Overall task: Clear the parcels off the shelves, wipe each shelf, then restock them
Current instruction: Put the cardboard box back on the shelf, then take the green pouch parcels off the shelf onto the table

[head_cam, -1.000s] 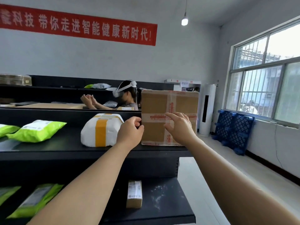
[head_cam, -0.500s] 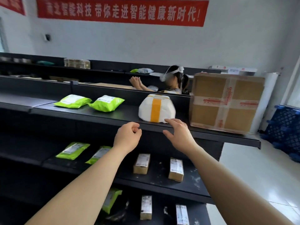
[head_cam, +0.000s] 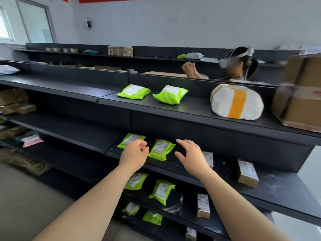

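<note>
Both of the person's arms are stretched out toward the middle shelf [head_cam: 224,173], and neither hand has hold of anything. The left hand [head_cam: 134,154] hangs with fingers loosely curled on nothing, and the right hand [head_cam: 191,156] is spread open with the thumb out. A green pouch [head_cam: 161,149] lies flat on the shelf between them, just beside the left knuckles. A second green pouch [head_cam: 131,139] lies partly hidden behind that same hand. To me this looks like the reach to lift those two parcels off. The pouches look soft and light, so I would take one in each hand, thumb on top and fingers slid under the near edge. I would lift them straight up rather than drag them through the pale specks on the shelf. The small brown box [head_cam: 247,173] farther right looks stiffer and can wait its turn. Up on the top shelf [head_cam: 196,105] a taped white bundle [head_cam: 237,101] sits untouched.
</note>
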Demonstrator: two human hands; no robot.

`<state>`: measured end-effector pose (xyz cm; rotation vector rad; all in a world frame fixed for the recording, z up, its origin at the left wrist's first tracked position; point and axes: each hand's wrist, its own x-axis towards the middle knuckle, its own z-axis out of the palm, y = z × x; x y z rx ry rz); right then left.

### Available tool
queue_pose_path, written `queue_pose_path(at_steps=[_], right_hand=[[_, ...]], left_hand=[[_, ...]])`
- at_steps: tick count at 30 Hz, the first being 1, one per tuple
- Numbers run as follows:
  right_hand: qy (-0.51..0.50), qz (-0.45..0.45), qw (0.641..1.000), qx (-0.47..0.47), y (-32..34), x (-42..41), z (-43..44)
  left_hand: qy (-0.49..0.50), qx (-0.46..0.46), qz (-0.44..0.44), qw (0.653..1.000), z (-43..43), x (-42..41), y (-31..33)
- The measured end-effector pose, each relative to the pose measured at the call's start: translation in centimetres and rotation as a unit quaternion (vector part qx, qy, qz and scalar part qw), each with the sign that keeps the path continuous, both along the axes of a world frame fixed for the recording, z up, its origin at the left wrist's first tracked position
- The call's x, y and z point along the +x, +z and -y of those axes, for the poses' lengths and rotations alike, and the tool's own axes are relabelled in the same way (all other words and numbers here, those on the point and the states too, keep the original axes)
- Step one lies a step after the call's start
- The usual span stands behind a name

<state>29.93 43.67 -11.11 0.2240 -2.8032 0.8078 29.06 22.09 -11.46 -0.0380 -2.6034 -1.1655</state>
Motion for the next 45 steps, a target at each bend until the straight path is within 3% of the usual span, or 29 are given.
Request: queue_pose_path(at_steps=[8,17,29,38,45], right_hand=[[0.005,0.055,0.998,0.000,-5.4,-2.5,7.2],[0.005,0.109,0.994,-0.031,-10.3,-7.8,10.3],[0.004,0.156,0.987,-0.028,-14.8,-20.5,11.9],[-0.032,0.161,0.986,0.005,-19.1,-26.4,13.8],[-0.097,0.146,0.984,0.033,-20.6,-29.8,15.0]], left_hand=[[0.012,0.026,0.060,0.998,6.8,-2.2,-5.8],[0.031,0.077,0.130,0.988,8.7,-7.2,-12.2],[0.042,0.112,0.131,0.984,9.1,-18.2,-16.2],[0.021,0.009,0.113,0.993,11.8,-27.6,-18.7],[-0.017,-0.170,0.147,0.974,13.5,-36.4,-20.5]])
